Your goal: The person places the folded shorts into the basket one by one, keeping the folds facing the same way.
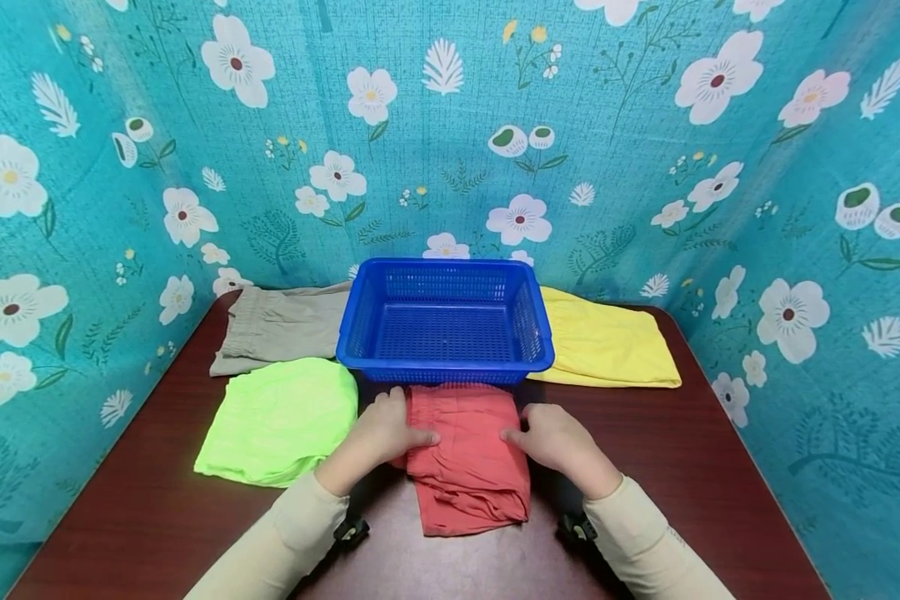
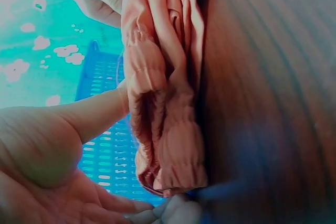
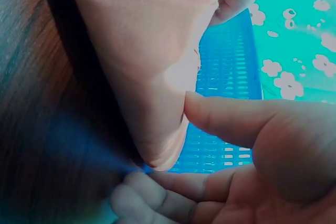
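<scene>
Folded red shorts [image 1: 468,433] with a gathered elastic edge lie on the table, right in front of the blue basket. On their left side my left hand [image 1: 378,429] holds them, thumb on top and fingers down at the edge. The left wrist view shows this thumb against the gathered cloth [image 2: 181,156], fingertips by its far end. From the right, my right hand [image 1: 558,440] pinches the opposite side. In the right wrist view its thumb presses the smooth side of the shorts [image 3: 142,66], with the fingers curled at the far corner.
The blue plastic basket [image 1: 444,364] stands behind the shorts. Folded neon green shorts [image 1: 281,421] lie to the left, with a folded grey garment [image 1: 285,325] behind them. A folded yellow garment [image 1: 611,342] lies right of the basket. Flowered turquoise cloth [image 1: 450,167] surrounds the dark red-brown table [image 1: 675,483].
</scene>
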`<state>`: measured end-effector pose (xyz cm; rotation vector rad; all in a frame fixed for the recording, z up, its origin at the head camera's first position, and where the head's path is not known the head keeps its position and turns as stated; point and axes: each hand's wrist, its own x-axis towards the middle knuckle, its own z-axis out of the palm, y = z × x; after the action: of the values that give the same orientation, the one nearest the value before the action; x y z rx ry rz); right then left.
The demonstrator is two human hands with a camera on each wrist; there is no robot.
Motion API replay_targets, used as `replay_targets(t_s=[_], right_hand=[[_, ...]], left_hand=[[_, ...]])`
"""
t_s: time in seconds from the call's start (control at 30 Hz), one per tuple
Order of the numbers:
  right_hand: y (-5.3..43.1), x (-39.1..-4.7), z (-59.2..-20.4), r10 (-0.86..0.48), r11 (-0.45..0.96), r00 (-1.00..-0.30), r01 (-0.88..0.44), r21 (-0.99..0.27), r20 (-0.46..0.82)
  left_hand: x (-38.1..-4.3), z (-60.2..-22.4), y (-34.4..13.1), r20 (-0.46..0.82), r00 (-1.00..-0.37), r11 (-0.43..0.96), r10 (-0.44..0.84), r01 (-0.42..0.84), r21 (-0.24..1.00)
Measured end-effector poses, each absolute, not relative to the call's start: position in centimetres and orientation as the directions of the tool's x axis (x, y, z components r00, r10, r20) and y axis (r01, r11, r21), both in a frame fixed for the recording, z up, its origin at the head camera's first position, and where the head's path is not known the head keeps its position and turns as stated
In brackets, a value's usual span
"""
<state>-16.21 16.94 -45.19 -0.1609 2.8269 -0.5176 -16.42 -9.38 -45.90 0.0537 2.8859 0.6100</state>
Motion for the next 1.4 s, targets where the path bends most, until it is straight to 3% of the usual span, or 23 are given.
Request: replay_targets(t_s=[0.23, 0.63, 1.13, 1.23, 1.4], right_hand=[[16.8, -16.7, -45.9, -0.149, 0.884, -0.944, 0.007, -0.468, -0.295], [16.7, -17.2, -46.7, -0.13, 0.856, -0.944, 0.048, -0.515, -0.303], [16.7, -17.1, -47.1, -0.101, 0.829, -0.939, 0.104, -0.55, -0.329], [16.9, -17.2, -47.2, -0.106, 0.806, -0.939, 0.111, -0.582, -0.327], [17.2, -17.3, -47.1, -0.11, 0.701, -0.932, 0.172, -0.692, -0.344]], left_hand=[[-16.7, -46.5, -9.5, -0.201, -0.975, 0.923, 0.094, 0.01, 0.386], [-17.1, -47.0, -9.8, -0.274, -0.959, 0.87, 0.074, -0.072, 0.488], [-16.9, -47.5, -8.9, -0.193, -0.956, 0.75, 0.22, 0.04, 0.66], [-16.9, -47.5, -8.8, -0.21, -0.955, 0.675, 0.21, -0.014, 0.738], [-17.3, -47.8, -9.1, -0.307, -0.921, 0.371, 0.24, -0.205, 0.906]])
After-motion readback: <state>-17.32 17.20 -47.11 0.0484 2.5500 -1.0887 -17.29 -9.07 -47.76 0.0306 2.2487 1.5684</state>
